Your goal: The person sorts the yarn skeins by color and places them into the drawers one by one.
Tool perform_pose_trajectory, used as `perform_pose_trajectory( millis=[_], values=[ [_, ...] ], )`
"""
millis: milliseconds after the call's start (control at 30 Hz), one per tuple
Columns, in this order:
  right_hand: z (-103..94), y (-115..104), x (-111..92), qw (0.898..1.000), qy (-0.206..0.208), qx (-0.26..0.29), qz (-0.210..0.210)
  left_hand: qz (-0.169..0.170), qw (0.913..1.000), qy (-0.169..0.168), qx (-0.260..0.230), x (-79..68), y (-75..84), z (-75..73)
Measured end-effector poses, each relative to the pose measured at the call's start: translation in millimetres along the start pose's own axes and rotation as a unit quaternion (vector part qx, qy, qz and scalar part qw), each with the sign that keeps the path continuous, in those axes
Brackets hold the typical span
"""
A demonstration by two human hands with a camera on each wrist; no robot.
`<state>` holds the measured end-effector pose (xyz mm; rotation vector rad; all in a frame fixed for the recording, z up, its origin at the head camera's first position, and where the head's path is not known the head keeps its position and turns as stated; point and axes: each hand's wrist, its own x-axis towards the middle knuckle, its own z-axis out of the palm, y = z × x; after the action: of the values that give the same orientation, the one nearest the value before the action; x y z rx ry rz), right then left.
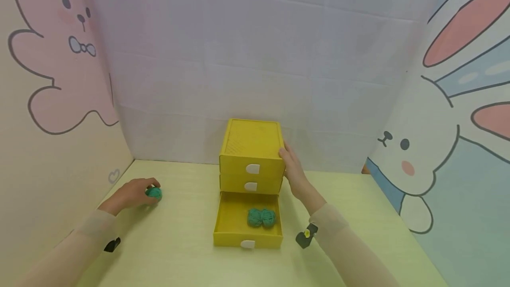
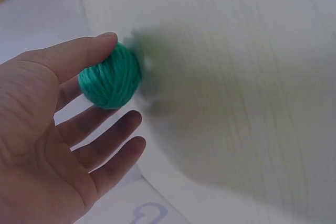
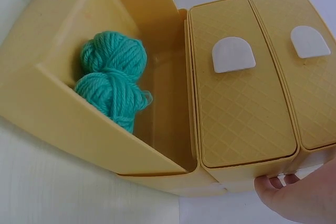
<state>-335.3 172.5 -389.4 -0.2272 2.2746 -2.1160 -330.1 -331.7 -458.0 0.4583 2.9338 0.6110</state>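
In the head view, my left hand [image 1: 137, 193] is at the left of the table, its thumb and fingers around a green ball of yarn [image 1: 154, 193]. The left wrist view shows this yarn ball [image 2: 111, 77] between thumb and forefinger, with the other fingers spread below. My right hand [image 1: 294, 169] rests against the right side of a yellow drawer box [image 1: 255, 138], thumb near the top edge. The box's bottom drawer [image 1: 229, 216] is pulled out and holds two green yarn balls [image 3: 113, 80] side by side. The two upper drawers are closed.
White tabs [image 1: 253, 169] serve as pulls on the drawer fronts. A white sheet [image 1: 255, 56] hangs behind the box. Side panels carry a pink cartoon figure [image 1: 75, 79] on the left and a cartoon rabbit [image 1: 422, 145] on the right. The pale table [image 1: 179, 242] lies beneath everything.
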Motion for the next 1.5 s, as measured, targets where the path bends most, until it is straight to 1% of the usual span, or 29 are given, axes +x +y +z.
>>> perform_pose_trajectory(
  millis=[133,300,367,467,633,800,833,967,1067,1133,1233,1400,1500],
  values=[
    [0.3,0,0,1.000,-0.004,-0.001,-0.006,-0.004,0.9999,0.003,-0.010,-0.3,-3.9,3.3],
    [0.1,1,0,1.000,-0.004,0.000,-0.007,0.009,0.9998,0.013,-0.011,1.4,-3.1,4.5],
    [-0.2,1,1,1.000,-0.003,0.000,-0.006,0.021,0.9995,0.022,-0.007,2.4,0.2,3.9],
    [-0.7,1,1,1.000,-0.003,-0.002,-0.005,0.040,0.9987,0.030,-0.003,4.5,9.8,1.8],
    [-0.7,1,1,1.000,-0.006,-0.005,-0.004,0.066,0.9973,0.032,0.000,7.1,40.0,-4.1],
    [-0.5,1,0,1.000,-0.008,-0.004,-0.005,0.104,0.9938,0.040,0.004,6.1,78.4,-9.2],
    [-0.5,1,1,1.000,-0.007,-0.004,-0.005,0.107,0.9934,0.040,0.004,5.8,86.7,-9.6],
    [-0.2,1,1,1.000,-0.005,-0.003,-0.005,0.132,0.9906,0.034,0.004,3.3,117.3,-11.4],
    [-0.2,1,1,1.000,-0.005,-0.001,-0.008,0.154,0.9877,0.028,0.002,1.8,135.9,-10.1],
    [-0.1,1,1,1.000,-0.004,0.000,-0.011,0.169,0.9853,0.024,-0.001,1.1,146.2,-8.8],
    [0.0,0,1,1.000,-0.003,0.000,-0.012,0.182,0.9831,0.019,-0.004,1.9,158.8,-3.9],
    [0.3,0,1,1.000,-0.002,-0.001,-0.012,0.192,0.9814,0.012,0.000,5.6,177.1,7.3],
    [-0.1,1,2,1.000,-0.003,-0.003,-0.011,0.211,0.9775,0.007,-0.001,7.6,187.7,14.8]
  ],
)
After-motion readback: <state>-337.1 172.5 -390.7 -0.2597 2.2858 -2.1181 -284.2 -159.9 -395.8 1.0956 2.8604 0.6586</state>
